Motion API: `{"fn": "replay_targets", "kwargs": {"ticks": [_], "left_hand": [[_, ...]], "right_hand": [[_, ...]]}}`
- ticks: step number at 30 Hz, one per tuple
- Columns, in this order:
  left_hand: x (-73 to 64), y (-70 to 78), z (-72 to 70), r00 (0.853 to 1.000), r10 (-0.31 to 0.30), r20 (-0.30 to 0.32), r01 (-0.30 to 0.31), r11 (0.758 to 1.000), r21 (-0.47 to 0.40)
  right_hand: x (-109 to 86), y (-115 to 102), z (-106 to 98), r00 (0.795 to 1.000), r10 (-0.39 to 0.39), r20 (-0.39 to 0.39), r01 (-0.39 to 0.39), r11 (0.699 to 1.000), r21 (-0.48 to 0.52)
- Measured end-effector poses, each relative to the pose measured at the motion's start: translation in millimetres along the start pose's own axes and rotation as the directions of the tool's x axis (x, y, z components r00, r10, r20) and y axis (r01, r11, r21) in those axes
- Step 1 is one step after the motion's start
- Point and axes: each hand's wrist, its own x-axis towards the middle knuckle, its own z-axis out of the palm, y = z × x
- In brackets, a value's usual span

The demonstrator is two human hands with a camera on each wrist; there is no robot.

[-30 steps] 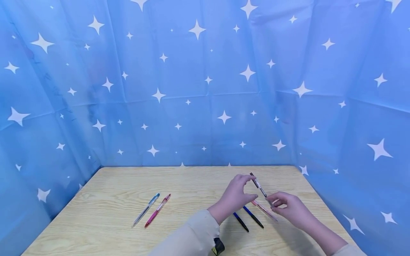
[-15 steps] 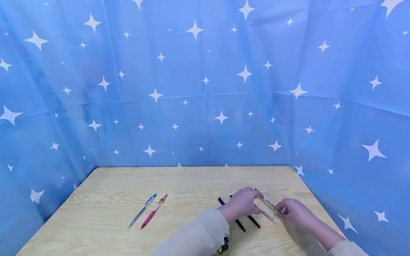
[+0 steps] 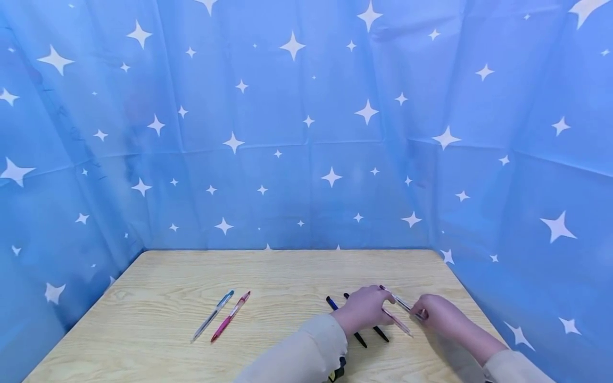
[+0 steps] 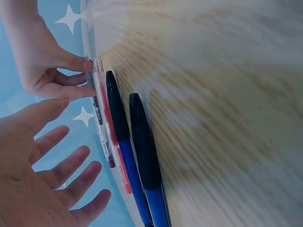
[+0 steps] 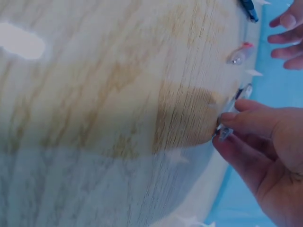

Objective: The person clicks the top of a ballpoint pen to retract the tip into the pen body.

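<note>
My right hand (image 3: 438, 314) pinches the near end of a clear pen with a dark end (image 3: 402, 304) between thumb and fingertips. That pen slants low over the table or lies on it; I cannot tell which. My left hand (image 3: 364, 308) hovers by its far end, and in the left wrist view its fingers are spread with nothing held. Beside the held pen lies a pink clear pen (image 3: 398, 323). Two blue pens with black grips (image 4: 127, 123) lie left of it, partly hidden by my left hand in the head view.
A teal-ended clear pen (image 3: 213, 316) and a magenta pen (image 3: 231, 317) lie side by side on the left of the wooden table (image 3: 278, 271). A blue curtain with white stars (image 3: 306, 106) surrounds the back and sides.
From one second ago, the clear pen has come down from a raised slant to beside the pink pen. Both hands lowered with it; in the last half second they have barely moved.
</note>
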Motion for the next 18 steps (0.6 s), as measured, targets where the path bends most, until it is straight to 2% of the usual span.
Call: {"fn": "replay_targets", "kwargs": {"ticks": [8, 10, 18], "left_hand": [[-7.5, -9.3, -3.0, 0.999, -0.03, 0.031, 0.031, 1.0, -0.006], [-11.3, -11.7, -4.7, 0.999, -0.021, 0.033, 0.022, 1.0, -0.011], [-22.5, -23.2, -10.2, 1.0, 0.015, 0.015, -0.015, 1.0, 0.0]], "right_hand": [[2.3, 9.9, 2.4, 0.988, -0.145, -0.042, 0.146, 0.989, 0.005], [1.7, 9.3, -0.3, 0.989, -0.146, -0.026, 0.147, 0.989, 0.012], [0.6, -1.2, -19.8, 0.997, 0.007, 0.073, -0.01, 0.999, 0.038]]}}
